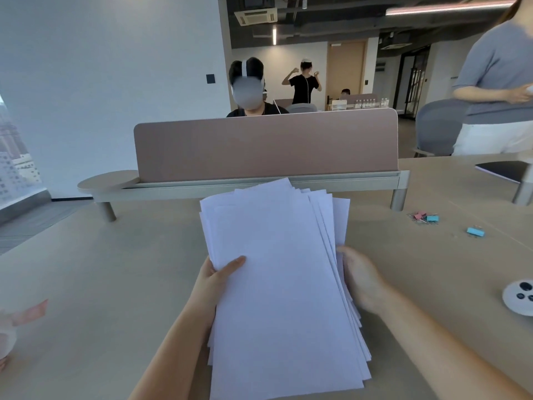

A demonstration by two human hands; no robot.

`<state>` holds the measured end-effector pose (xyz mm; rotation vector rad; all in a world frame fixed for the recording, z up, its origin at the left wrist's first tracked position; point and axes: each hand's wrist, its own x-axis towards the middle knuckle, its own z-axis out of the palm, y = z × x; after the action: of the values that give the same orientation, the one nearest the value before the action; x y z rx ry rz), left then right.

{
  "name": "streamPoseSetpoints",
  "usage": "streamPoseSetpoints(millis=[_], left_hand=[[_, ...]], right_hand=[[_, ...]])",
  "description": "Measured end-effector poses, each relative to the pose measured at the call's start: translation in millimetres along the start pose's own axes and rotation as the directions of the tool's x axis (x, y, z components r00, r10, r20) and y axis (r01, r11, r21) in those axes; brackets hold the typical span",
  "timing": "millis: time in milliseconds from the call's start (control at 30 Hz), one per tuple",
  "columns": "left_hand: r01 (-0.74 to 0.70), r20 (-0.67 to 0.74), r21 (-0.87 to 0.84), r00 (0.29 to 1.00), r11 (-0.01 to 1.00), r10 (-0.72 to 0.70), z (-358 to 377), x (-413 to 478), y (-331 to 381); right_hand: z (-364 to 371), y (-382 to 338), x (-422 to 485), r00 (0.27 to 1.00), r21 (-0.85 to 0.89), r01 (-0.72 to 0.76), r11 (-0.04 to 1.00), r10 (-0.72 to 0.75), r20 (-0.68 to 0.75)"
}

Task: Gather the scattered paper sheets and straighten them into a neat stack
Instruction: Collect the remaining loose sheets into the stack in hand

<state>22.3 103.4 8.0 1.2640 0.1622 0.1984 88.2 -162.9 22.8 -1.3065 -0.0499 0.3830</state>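
A pile of white paper sheets [277, 284] is held above the beige desk [101, 284] in front of me. The sheets are fanned out unevenly, with corners sticking out at the top and along the right side. My left hand [215, 280] grips the pile's left edge, thumb on top of the front sheet. On the other side, my right hand [362, 280] holds the right edge, with its fingers tucked behind the sheets.
A pink divider panel [265, 145] on a shelf stands just behind the papers. Pink and blue binder clips [425, 217] and a lone blue clip [475, 232] lie at right, a round white device [519, 295] near the right edge. Other people sit and stand beyond.
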Motion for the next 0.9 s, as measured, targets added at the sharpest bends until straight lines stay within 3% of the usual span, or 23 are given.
streamPoseSetpoints(millis=[67, 133, 200, 267, 333, 400, 500, 600, 733, 900], left_hand=[[-0.02, 0.03, 0.027, 0.999, 0.999, 0.019, 3, 1, 0], [-0.056, 0.061, 0.083, 0.997, 0.995, 0.051, 7, 3, 0], [-0.119, 0.084, 0.123, 0.991, 0.985, 0.109, 9, 7, -1], [-0.185, 0.141, 0.167, 0.977, 0.969, 0.162, 10, 10, -1], [-0.107, 0.132, 0.178, 0.988, 0.978, 0.084, 10, 16, -5], [0.125, 0.042, 0.06, 0.991, 0.99, -0.128, 0, 16, -2], [0.338, 0.143, -0.084, 0.935, 0.938, -0.324, -16, 7, 5], [0.248, 0.212, -0.268, 0.958, 0.931, -0.194, 1, -12, 5], [0.121, 0.15, -0.19, 0.984, 0.974, -0.094, 22, -10, -14], [0.05, 0.05, -0.106, 0.998, 0.993, -0.045, -2, 8, -18]], right_hand=[[2, -3, 0, 0.997, -0.008, -0.038, 0.999, 0.039, 0.065], [-1, -3, 2, 0.987, -0.168, -0.083, 0.982, 0.104, 0.12], [-6, 1, 3, 0.99, -0.297, -0.091, 0.951, 0.119, 0.08], [-9, 3, 1, 0.995, -0.297, -0.056, 0.953, 0.079, 0.064], [-13, 6, 2, 1.0, -0.232, -0.029, 0.972, 0.031, 0.005], [-14, 6, 4, 0.998, -0.133, 0.003, 0.991, -0.012, -0.067], [-10, 9, 9, 0.985, 0.093, 0.064, 0.994, -0.047, -0.168], [-3, 17, 14, 0.972, 0.26, 0.132, 0.957, -0.073, -0.224], [12, 29, 10, 0.967, 0.335, 0.151, 0.93, -0.069, -0.245], [5, 20, 1, 0.999, 0.332, 0.039, 0.942, -0.035, -0.019]])
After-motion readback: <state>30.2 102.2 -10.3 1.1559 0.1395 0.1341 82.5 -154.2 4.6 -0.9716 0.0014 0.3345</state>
